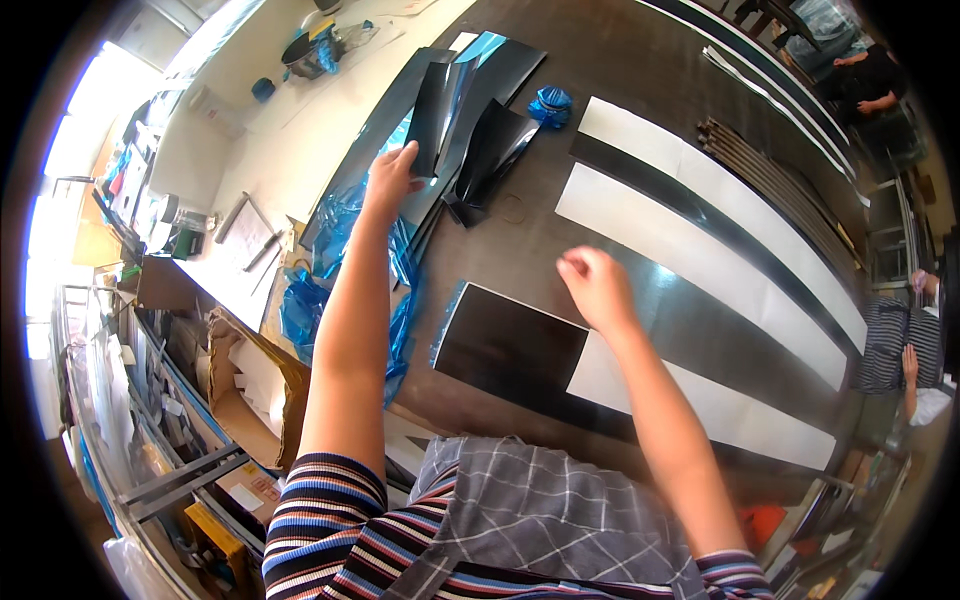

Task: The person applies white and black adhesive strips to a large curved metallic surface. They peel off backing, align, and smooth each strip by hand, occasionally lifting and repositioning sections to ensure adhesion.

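Two bare hands are over the dark table (530,240). The left hand (393,180), far and left, has thumb and fingers drawn together at the near end of a curled black strip (432,115); I cannot tell whether they pinch it. This strip lies on a pile of dark sheets (372,140). Its long axis runs near to far, the far end leaning right, and its sides bow upward.

The right hand (597,283) hangs over the middle, fingers curled in against the thumb; I cannot tell if they grip anything.

Blue film (303,310) bunches at the table's left edge, left of the left forearm. A blue ball (549,106) sits just right of the pile. Two white strips (650,230) slant from far left to near right. A black sheet (512,345) lies near, long axis left to right. Dark tabletop leaves room between pile, strips and sheet.
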Demonstrator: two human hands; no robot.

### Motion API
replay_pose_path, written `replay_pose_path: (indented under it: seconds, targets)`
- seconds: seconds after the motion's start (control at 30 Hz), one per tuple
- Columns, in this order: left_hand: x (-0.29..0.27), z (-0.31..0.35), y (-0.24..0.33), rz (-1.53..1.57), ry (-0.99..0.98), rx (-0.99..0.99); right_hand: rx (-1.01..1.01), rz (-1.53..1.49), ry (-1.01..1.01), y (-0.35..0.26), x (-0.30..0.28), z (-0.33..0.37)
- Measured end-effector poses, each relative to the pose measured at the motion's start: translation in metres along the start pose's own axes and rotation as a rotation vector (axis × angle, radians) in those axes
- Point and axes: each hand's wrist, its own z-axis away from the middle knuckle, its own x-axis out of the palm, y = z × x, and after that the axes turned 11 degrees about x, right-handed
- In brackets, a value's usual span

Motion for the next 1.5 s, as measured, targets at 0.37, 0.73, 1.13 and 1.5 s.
replay_pose_path:
  seconds: [0.37,0.73,1.13,1.5]
  targets:
    - [-0.007,0.007,-0.019,-0.113,0.064,-0.03,0.35,0.104,-0.032,-0.057,0.105,-0.147]
    - [0.003,0.001,-0.03,-0.175,0.107,-0.013,0.502,-0.237,-0.222,-0.064,0.107,-0.145]
    - [0.022,0.014,-0.02,-0.176,0.044,0.039,0.309,-0.509,-0.256,-0.025,0.025,-0.048]
    - [0.211,0.197,0.03,-0.387,-0.596,1.03,0.298,-0.385,-0.104,0.086,0.022,0.048]
